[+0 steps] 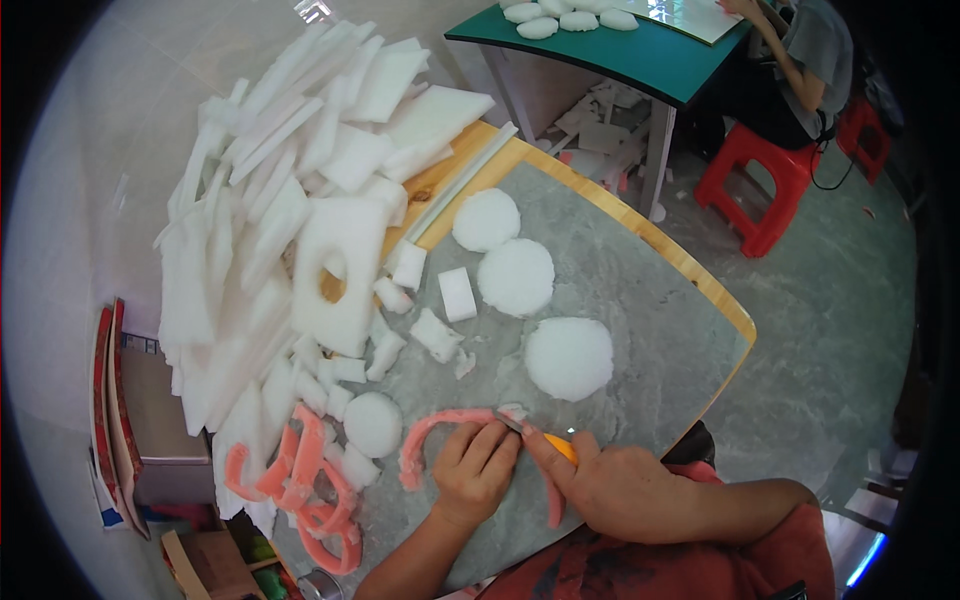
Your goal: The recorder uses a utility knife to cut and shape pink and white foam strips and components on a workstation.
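Observation:
My left hand (476,475) has its fingers closed on a curved pink foam strip (420,436), pressing it against the grey tabletop. In my right hand (622,492) is a knife with a yellow handle (562,447); its blade points left and meets the strip beside my left fingertips. A small whitish scrap (513,410) lies by the blade. Past my right fingers the other end of the strip (555,503) bends toward me. Beyond my hands are white foam discs, the nearest a large rough-edged one (569,359). A smaller disc (373,424) sits left of the strip.
A tall heap of white foam sheets (270,230) fills the table's left side. Pink foam rings (318,495) lie at its near end, with foam offcuts (437,335) beside it. Farther off, a person sits on a red stool (760,185) at a green table (600,62).

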`<state>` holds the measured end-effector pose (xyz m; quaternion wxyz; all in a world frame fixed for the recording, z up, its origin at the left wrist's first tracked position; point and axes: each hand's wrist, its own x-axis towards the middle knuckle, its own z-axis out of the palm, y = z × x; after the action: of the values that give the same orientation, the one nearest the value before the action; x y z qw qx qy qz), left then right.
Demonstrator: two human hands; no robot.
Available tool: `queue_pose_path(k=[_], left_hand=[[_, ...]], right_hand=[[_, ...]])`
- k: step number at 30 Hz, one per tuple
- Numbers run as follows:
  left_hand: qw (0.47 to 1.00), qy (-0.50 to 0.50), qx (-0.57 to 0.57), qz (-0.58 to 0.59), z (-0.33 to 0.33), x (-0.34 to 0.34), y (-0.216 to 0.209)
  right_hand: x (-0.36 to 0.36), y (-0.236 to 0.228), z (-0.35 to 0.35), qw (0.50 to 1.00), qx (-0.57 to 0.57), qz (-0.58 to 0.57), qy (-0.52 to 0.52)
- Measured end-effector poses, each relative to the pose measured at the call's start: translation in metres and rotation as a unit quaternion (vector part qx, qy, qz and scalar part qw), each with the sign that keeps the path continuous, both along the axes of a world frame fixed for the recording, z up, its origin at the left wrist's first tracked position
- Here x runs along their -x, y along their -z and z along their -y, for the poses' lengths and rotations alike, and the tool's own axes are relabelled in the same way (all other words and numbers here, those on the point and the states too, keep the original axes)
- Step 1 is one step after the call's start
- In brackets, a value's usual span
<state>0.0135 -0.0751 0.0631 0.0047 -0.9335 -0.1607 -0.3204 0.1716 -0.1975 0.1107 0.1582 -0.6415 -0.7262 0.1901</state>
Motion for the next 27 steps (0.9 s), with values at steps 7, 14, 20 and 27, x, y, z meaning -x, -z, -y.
queue_pose_path(k=[7, 14, 20, 27], left_hand=[[1.000, 0.001, -0.006, -0.010, -0.001, 0.000, -0.002], [1.000, 0.005, -0.007, -0.006, -0.002, 0.002, -0.001], [1.000, 0.001, 0.011, 0.001, -0.001, 0.001, 0.001], [1.000, 0.001, 0.019, 0.000, -0.002, 0.000, -0.001]], right_hand=[[-0.011, -0.003, 0.007, 1.000, 0.008, -0.021, -0.021], [-0.015, -0.007, 0.006, 0.999, 0.025, -0.014, -0.035], [-0.007, 0.000, 0.002, 1.000, 0.013, -0.006, -0.027], [-0.003, 0.000, -0.012, 1.000, -0.008, 0.001, -0.024]])
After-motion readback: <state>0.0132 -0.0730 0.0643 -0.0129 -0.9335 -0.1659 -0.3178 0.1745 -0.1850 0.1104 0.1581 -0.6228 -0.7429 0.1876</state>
